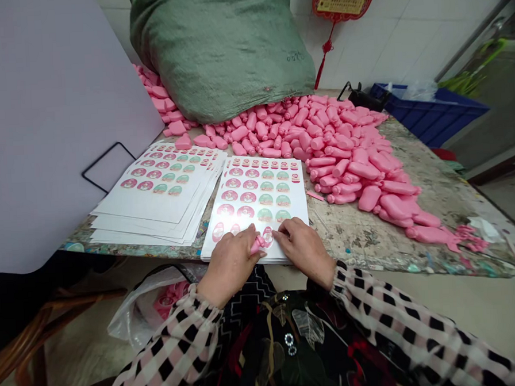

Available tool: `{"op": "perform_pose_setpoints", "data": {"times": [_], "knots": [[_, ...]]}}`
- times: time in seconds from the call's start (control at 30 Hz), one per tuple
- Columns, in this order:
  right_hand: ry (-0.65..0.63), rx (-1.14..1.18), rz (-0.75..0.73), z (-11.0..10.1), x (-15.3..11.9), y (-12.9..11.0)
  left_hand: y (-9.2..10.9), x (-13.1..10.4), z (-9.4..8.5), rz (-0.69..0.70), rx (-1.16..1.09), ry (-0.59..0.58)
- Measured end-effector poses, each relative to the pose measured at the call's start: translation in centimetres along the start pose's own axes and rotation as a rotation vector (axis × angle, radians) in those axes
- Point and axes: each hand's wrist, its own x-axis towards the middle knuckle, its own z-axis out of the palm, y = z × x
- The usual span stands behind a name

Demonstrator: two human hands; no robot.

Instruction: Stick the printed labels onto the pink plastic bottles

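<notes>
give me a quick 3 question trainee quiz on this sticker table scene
1. True or false: the left hand holds a small pink piece.
2. What does the right hand touch? A) green sack B) sticker sheet C) blue crate
3. Fill in: the pink bottles lie heaped on the ____.

Key: 1 true. 2 B, the sticker sheet. 3 table.

You face a white tiled wall [408, 18] across the top of the frame, a red hanging ornament [342, 1] at upper centre, and pale floor [483, 313] at lower right.
</notes>
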Motion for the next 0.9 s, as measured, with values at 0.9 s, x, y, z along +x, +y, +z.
{"op": "perform_pose_setpoints", "data": {"times": [0.9], "knots": [[0.018, -0.004, 0.121, -2.9, 1.7, -2.4, 3.8, -3.5, 2.9, -0.005, 0.061, 0.039]]}}
